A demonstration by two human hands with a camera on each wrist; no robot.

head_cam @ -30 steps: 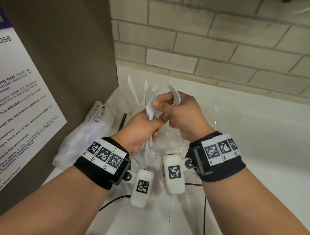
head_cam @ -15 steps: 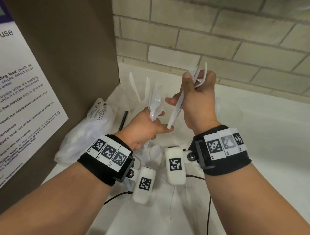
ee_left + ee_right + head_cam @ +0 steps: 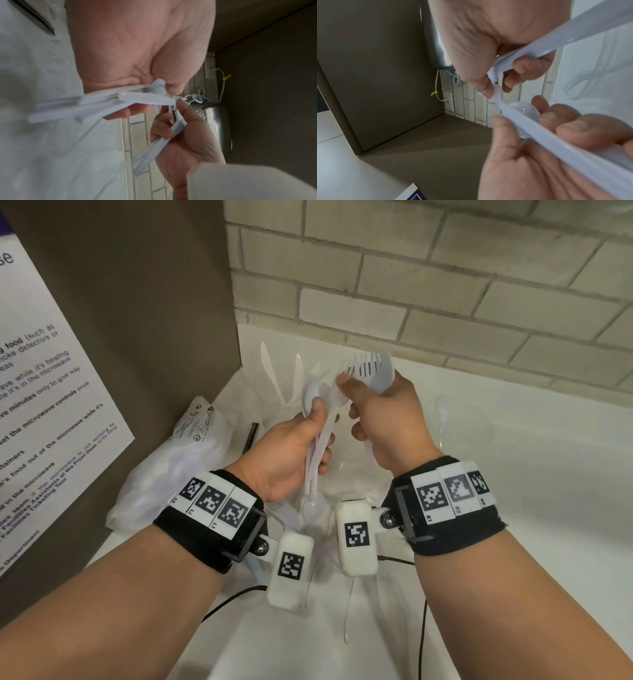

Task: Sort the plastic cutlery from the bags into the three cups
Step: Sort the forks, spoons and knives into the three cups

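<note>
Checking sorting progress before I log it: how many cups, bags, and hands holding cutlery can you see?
Clear cups: 2, the back cup and the right cup; a third cannot be made out behind the hands.
Plastic bag: 1
Hands holding cutlery: 2, the left hand with spoons and the right hand with forks.
Total: 5

I see a white counter (image 3: 513, 508); left of the clear cup (image 3: 274, 392) on it lies a plastic bag (image 3: 171, 460).
</note>
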